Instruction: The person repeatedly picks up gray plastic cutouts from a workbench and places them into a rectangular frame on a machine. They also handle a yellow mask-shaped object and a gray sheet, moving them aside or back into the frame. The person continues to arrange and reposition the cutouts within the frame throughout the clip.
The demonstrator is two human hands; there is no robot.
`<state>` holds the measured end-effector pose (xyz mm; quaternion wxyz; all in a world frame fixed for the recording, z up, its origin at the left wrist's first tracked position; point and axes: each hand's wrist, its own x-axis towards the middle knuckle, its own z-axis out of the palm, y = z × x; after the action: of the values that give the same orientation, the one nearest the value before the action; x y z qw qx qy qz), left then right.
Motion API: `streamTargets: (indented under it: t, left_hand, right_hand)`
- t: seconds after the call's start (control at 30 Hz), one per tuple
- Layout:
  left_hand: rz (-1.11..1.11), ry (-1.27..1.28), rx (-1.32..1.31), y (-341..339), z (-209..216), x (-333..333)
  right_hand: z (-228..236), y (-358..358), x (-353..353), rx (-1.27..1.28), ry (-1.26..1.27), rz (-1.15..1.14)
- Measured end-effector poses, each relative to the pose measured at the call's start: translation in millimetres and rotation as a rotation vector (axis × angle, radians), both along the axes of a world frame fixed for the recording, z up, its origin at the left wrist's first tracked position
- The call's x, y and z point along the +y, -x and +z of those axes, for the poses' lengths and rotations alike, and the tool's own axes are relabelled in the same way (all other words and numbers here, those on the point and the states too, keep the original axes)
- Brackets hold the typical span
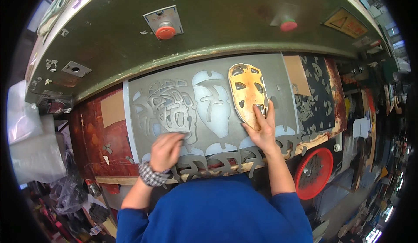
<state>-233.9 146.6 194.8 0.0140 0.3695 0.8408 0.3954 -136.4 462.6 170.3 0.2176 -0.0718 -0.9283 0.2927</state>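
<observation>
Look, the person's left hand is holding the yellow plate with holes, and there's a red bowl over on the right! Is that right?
Not quite: the head view shows the right hand holding the yellow plate with holes, not the left hand. The red bowl is over on the right.

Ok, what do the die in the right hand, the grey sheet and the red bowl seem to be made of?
Die: probably metal with a worn yellow coat; brownish stains and shiny edges suggest it.
Sheet: perhaps rubber or foam, matte; it looks dull, with smooth-edged cut-outs, but which is unclear.
Bowl: likely plastic, smooth; its red is bright and even.
</observation>
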Motion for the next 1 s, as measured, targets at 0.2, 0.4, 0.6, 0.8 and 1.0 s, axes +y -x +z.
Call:
streamTargets:
  t: [0.2, 0.4, 0.6, 0.8, 1.0]
  left_hand:
    - [0.552, 0.045, 0.173, -23, -17, -79]
    - [0.599, 0.202, 0.234, 5, -48, -90]
    - [0.927, 0.146, 0.168, 40, -71, -76]
    - [1.046, -0.082, -0.085, 85, -82, -62]
    - [1.011, -0.131, -0.037, 109, -81, -60]
  right_hand:
    - [6, 21, 21, -0.17, 0.027, 0.106]
    - [-2, 83, 102, -0.459, -0.384, -0.184]
    - [34, 119, 163, 0.041, 0.046, -0.723]
    - [68, 199, 111, 0.335, -0.213, -0.394]
    - [72, 208, 97, 0.431, -0.169, -0.397]
